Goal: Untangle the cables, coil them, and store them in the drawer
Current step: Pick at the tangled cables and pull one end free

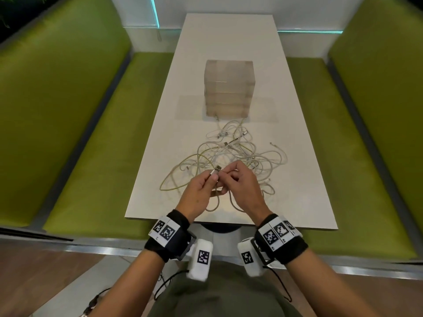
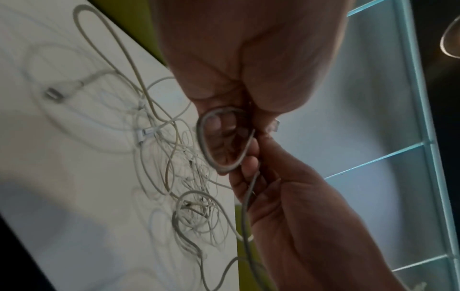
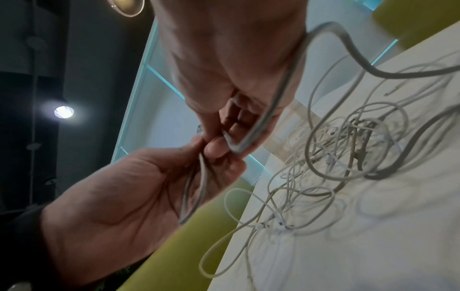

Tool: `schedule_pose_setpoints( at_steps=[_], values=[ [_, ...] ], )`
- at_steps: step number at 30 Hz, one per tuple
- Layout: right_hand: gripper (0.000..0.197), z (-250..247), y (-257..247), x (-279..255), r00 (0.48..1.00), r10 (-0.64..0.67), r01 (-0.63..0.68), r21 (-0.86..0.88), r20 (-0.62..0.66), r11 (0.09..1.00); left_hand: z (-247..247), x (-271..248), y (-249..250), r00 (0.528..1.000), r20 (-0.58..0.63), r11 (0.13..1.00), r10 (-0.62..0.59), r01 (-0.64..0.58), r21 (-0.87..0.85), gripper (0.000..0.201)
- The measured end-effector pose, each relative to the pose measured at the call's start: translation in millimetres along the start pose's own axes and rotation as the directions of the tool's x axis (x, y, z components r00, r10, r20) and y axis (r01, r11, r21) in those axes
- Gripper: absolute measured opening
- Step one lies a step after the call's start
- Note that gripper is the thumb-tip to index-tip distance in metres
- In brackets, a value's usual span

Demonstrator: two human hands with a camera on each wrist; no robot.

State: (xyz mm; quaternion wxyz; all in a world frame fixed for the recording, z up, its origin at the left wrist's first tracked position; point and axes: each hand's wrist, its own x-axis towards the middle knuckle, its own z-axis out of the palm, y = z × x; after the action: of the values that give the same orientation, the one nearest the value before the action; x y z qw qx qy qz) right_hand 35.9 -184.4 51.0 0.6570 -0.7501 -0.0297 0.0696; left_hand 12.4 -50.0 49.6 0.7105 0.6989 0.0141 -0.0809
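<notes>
Both hands have a tight grip on one cable: left hand (image 1: 201, 188) pinches it right behind the USB plug (image 1: 217, 168), fingers curled, while the right hand (image 1: 242, 184) pinches the same cable (image 2: 211, 145) just beside it, a small loop hanging between them. Everything else, the tangled cables (image 1: 233, 154), sits on the white bench (image 1: 297, 156), with the clear drawer unit (image 1: 229, 88) just behind the pile, drawers closed.

Dim, blurred wrist views (edges warped)
</notes>
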Motion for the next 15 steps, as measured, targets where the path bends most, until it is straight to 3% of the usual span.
schedule_pose_setpoints(
  at_steps=[3,6,9,11,13,15],
  values=[
    [0.016,0,1,0,0.992,0.024,-0.032,0.061,0.124,0.998,-4,1,-2,0.999,-0.036,0.999,0.035,-0.035,0.000,0.027],
    [0.017,-8,5,-2,0.959,0.067,-0.061,-0.032,0.276,0.998,-11,5,3,0.989,-0.145,0.953,-0.016,-0.029,-0.302,0.030],
    [0.010,-22,18,-8,0.914,0.060,0.060,-0.280,0.401,0.958,-32,14,16,0.979,-0.197,0.704,-0.061,-0.098,-0.704,0.034],
    [0.012,-36,30,-7,0.895,0.054,0.134,-0.381,0.443,0.915,-50,19,25,0.964,-0.239,0.584,-0.116,-0.129,-0.801,0.033],
    [0.014,-50,39,-2,0.919,0.048,0.129,-0.415,0.390,0.901,-66,21,30,0.944,-0.295,0.649,-0.149,-0.132,-0.749,0.030],
    [0.019,-63,43,4,0.958,0.046,0.079,-0.417,0.282,0.906,-77,23,27,0.935,-0.335,0.820,-0.116,-0.101,-0.563,0.029]
  ],
)
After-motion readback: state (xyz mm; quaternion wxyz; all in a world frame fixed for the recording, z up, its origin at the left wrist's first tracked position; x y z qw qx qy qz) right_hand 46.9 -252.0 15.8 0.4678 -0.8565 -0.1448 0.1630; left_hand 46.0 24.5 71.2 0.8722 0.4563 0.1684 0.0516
